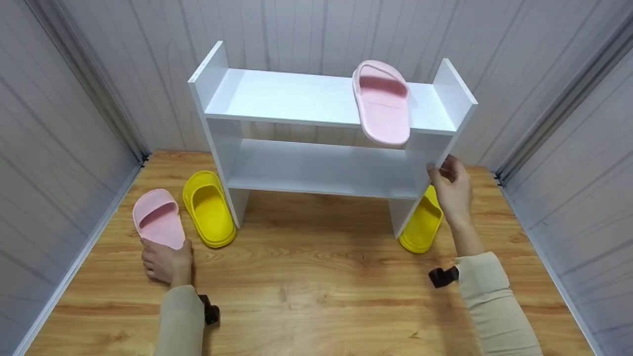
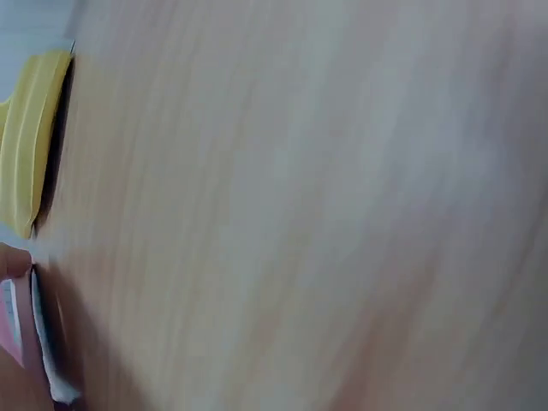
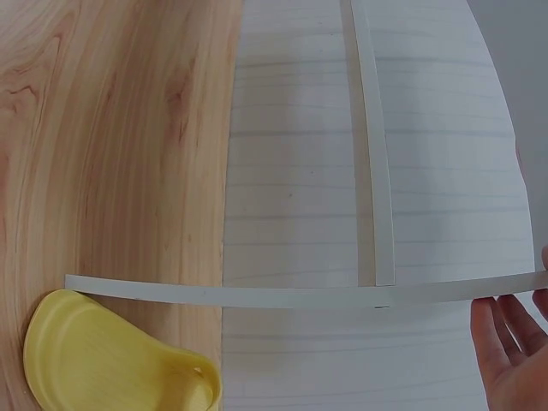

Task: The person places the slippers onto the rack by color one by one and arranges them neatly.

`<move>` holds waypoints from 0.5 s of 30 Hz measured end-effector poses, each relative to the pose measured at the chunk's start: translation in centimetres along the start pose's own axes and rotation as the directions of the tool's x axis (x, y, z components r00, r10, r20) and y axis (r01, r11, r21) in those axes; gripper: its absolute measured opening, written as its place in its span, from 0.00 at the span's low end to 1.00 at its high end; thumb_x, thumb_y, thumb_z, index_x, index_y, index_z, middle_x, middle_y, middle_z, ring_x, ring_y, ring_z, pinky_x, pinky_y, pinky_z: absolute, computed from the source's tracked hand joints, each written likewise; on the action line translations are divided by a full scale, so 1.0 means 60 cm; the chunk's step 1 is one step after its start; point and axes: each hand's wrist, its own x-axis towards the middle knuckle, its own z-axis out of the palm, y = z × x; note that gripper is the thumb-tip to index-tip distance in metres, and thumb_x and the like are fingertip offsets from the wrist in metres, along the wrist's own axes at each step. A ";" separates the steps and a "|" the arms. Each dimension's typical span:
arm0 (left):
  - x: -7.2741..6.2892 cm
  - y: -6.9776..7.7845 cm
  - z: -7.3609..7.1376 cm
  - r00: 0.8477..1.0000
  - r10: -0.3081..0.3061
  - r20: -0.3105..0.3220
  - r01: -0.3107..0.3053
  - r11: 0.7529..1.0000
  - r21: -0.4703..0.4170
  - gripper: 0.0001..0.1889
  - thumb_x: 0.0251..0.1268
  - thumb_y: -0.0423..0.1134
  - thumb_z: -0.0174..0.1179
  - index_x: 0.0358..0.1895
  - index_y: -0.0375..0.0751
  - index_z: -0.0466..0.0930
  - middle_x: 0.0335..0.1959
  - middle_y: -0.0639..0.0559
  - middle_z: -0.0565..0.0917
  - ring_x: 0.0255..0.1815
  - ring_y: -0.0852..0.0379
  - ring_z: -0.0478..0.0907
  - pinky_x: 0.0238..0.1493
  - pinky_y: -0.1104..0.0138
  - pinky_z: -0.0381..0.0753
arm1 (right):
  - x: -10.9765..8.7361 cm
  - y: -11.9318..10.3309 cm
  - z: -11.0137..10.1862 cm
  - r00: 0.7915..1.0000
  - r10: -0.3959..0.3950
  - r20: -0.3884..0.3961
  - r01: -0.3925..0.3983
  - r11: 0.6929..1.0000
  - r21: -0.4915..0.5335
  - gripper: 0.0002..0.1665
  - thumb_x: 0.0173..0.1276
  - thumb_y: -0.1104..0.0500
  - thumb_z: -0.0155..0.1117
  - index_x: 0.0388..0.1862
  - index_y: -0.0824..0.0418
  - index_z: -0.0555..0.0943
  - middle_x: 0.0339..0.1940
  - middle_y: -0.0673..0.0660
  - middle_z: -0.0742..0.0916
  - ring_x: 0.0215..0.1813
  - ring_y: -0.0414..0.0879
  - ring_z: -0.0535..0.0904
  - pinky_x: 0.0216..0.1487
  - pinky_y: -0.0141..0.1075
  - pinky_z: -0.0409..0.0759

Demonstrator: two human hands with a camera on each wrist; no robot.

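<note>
- The wooden floor (image 1: pixel 316 277) carries everything here, closed in by pale panelled walls (image 1: pixel 59 123) on three sides.
- A white shelf rack (image 1: pixel 296 96) stands at the back against the wall, with two boards between upright side panels. Its bottom space is open to the floor.
- One pink slipper on the rack (image 1: pixel 382 101) lies toe toward the wall on the top board near the right end. Its heel sticks out past the front edge, probably because the board is shorter than the sole.
- The pink slipper on the floor (image 1: pixel 158 217) lies left of the rack, heel toward the person.
- A yellow slipper at the left (image 1: pixel 208 207) sits just beside it, close to the rack's left leg.
- A second yellow slipper (image 1: pixel 423 222) is half tucked behind the right side panel, so only part shows. The right wrist view catches its rounded end (image 3: pixel 111 355).
- The right hand (image 1: pixel 452 185) rests at the front edge of the right panel, fingers (image 3: pixel 505 342) fairly straight and lightly touching, seemingly to steady the rack.
- The left hand (image 1: pixel 165 262) lies on the floor at the floor slipper's heel, fingers curled onto it. How firmly it grips is hard to say.
- The left wrist view is blurred, showing mostly floor and a yellow edge (image 2: pixel 30 137).
</note>
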 end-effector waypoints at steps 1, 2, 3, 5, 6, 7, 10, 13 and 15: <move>0.002 0.001 -0.004 1.000 0.000 -0.002 0.000 1.000 -0.015 0.48 0.52 0.46 0.57 0.67 0.34 0.32 0.60 0.28 0.51 0.60 0.34 0.48 0.59 0.47 0.43 | 0.000 0.001 0.000 1.000 0.002 0.000 -0.002 1.000 -0.003 0.28 0.63 0.50 0.56 0.58 0.63 0.67 0.49 0.59 0.76 0.50 0.48 0.70 0.47 0.36 0.72; 0.004 0.002 -0.007 1.000 0.000 -0.003 -0.001 0.999 -0.036 0.48 0.52 0.45 0.57 0.67 0.34 0.32 0.60 0.27 0.52 0.60 0.34 0.49 0.59 0.48 0.44 | 0.000 0.001 0.000 1.000 0.006 0.000 -0.006 1.000 -0.005 0.29 0.62 0.50 0.56 0.58 0.63 0.67 0.50 0.59 0.75 0.50 0.48 0.70 0.47 0.36 0.72; 0.007 0.003 -0.011 1.000 0.000 -0.004 0.000 0.998 -0.055 0.48 0.52 0.45 0.56 0.67 0.33 0.33 0.59 0.27 0.52 0.60 0.34 0.49 0.60 0.49 0.45 | 0.000 0.001 0.000 1.000 0.011 0.001 -0.011 1.000 -0.006 0.29 0.62 0.49 0.56 0.58 0.63 0.67 0.50 0.59 0.75 0.50 0.48 0.70 0.48 0.37 0.72; 0.012 0.004 -0.016 1.000 0.002 -0.012 -0.003 0.996 -0.089 0.47 0.52 0.44 0.56 0.67 0.33 0.33 0.58 0.27 0.52 0.59 0.34 0.50 0.60 0.51 0.46 | 0.000 0.001 -0.001 1.000 0.016 0.006 -0.016 1.000 -0.008 0.29 0.63 0.49 0.56 0.59 0.63 0.67 0.50 0.59 0.75 0.51 0.49 0.70 0.48 0.38 0.71; 0.015 0.004 -0.019 1.000 0.006 -0.020 -0.007 0.995 -0.102 0.47 0.52 0.43 0.57 0.67 0.33 0.34 0.58 0.27 0.53 0.59 0.34 0.51 0.61 0.52 0.46 | 0.000 0.000 -0.001 1.000 0.019 0.009 -0.019 1.000 -0.012 0.29 0.63 0.49 0.55 0.59 0.63 0.67 0.50 0.59 0.75 0.51 0.49 0.70 0.49 0.38 0.71; 0.017 0.005 -0.022 1.000 0.009 -0.026 -0.012 0.994 -0.109 0.46 0.52 0.43 0.56 0.67 0.33 0.34 0.58 0.27 0.53 0.59 0.34 0.51 0.61 0.52 0.46 | 0.001 0.000 -0.001 1.000 0.020 0.012 -0.020 1.000 -0.013 0.29 0.63 0.49 0.55 0.59 0.63 0.67 0.50 0.59 0.75 0.51 0.49 0.70 0.49 0.38 0.71; 0.023 0.011 -0.033 0.999 0.024 -0.039 -0.029 0.992 -0.125 0.45 0.52 0.44 0.55 0.67 0.31 0.36 0.59 0.26 0.52 0.59 0.33 0.51 0.60 0.52 0.47 | 0.001 -0.001 -0.001 1.000 0.024 0.015 -0.024 0.999 -0.022 0.30 0.63 0.49 0.55 0.59 0.63 0.66 0.51 0.59 0.75 0.51 0.49 0.70 0.50 0.39 0.70; 0.032 0.020 -0.046 0.998 0.043 -0.045 -0.049 0.990 -0.131 0.45 0.52 0.46 0.55 0.66 0.30 0.37 0.58 0.26 0.52 0.58 0.32 0.53 0.59 0.50 0.50 | 0.001 -0.002 -0.001 1.000 0.026 0.015 -0.025 0.999 -0.025 0.30 0.63 0.49 0.55 0.59 0.63 0.66 0.51 0.59 0.75 0.51 0.49 0.70 0.50 0.39 0.70; 0.030 0.031 -0.061 0.998 0.059 -0.039 -0.064 0.988 -0.142 0.47 0.52 0.49 0.56 0.66 0.29 0.38 0.58 0.25 0.52 0.58 0.32 0.53 0.58 0.49 0.51 | 0.002 -0.002 -0.001 1.000 0.025 0.015 -0.025 0.999 -0.030 0.30 0.63 0.48 0.55 0.59 0.63 0.66 0.51 0.59 0.75 0.51 0.49 0.70 0.49 0.38 0.70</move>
